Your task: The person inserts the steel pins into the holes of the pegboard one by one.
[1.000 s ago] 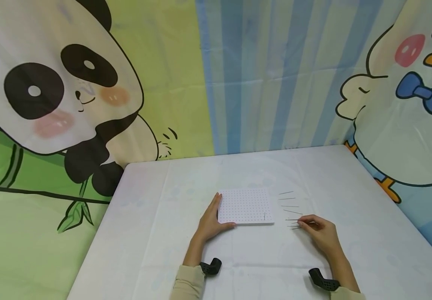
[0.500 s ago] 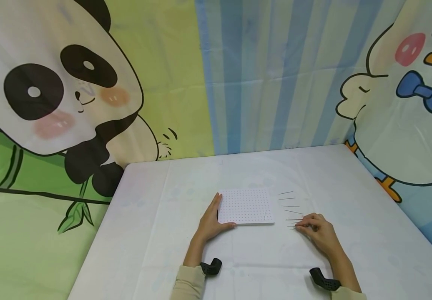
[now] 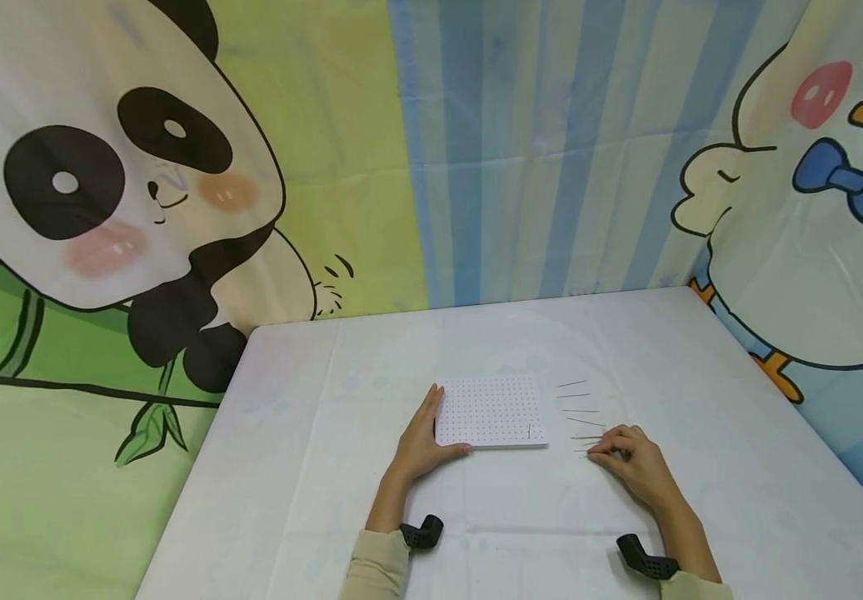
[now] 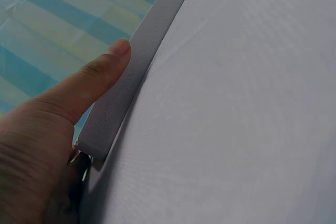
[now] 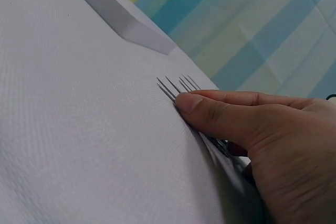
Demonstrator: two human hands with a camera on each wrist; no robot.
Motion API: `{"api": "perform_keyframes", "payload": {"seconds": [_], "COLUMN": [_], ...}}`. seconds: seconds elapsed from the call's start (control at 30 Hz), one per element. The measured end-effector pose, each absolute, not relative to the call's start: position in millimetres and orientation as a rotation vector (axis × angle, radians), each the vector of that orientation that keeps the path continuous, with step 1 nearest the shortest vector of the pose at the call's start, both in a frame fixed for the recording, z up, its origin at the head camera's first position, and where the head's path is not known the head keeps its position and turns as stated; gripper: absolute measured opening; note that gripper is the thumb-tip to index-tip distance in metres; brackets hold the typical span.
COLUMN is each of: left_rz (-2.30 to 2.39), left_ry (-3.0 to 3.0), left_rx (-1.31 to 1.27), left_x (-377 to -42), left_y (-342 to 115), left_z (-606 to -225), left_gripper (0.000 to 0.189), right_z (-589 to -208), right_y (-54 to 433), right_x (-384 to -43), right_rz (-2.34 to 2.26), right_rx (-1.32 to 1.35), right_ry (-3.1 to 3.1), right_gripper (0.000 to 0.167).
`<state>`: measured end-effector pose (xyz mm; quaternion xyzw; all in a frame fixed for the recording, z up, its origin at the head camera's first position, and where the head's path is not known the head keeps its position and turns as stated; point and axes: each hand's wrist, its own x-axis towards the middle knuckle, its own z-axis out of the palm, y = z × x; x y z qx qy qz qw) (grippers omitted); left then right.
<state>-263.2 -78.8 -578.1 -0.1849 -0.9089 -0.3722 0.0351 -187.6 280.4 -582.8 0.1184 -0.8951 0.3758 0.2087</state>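
A white board dotted with a grid of small holes lies flat on the table. My left hand holds its near left corner, with the thumb against the front side and the fingers along the left side. One thin dark metal pin stands upright near the board's front right corner. Several similar pins lie in a loose column right of the board. At the near end of that column my right hand pinches a pin between thumb and fingertips; the fingers hide most of it.
A white cloth covers the table. Printed curtains with a panda and a white bird stand behind it. Each wrist wears a black camera mount. A strip of table separates the board from the pins.
My right hand has moved slightly nearer the front, from one pin to those at the near end of the column. The left hand and the board have stayed put.
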Motion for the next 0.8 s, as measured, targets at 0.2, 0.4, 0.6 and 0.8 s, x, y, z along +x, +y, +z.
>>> {"api": "perform_keyframes", "payload": {"seconds": [0.2,0.4,0.6,0.8], "left_rz": [-1.143,-1.154,-1.173,-1.17], "left_ry": [-2.797,-2.8,-2.794,-2.806], "left_rx": [-0.562,-0.561,-0.569,-0.559], "left_x": [-263,-262,-263,-263], "left_y": [-78,-78,-79,-79], "left_z": [-576,-576,-575,-577], "left_gripper": [0.113,0.113,0.113,0.114], "right_z": [-581,-577,-569,-564], "right_y": [279,275,265,250], "right_x": [-189,-190,-194,-200], "right_rz": [1.017,1.011,1.127,1.36], "right_rx": [0.271,0.197,0.041,-0.029], "right_ry": [-2.533,-2.398,-2.276,-2.208], "right_gripper": [0.012,0.013,0.007,0.013]}}
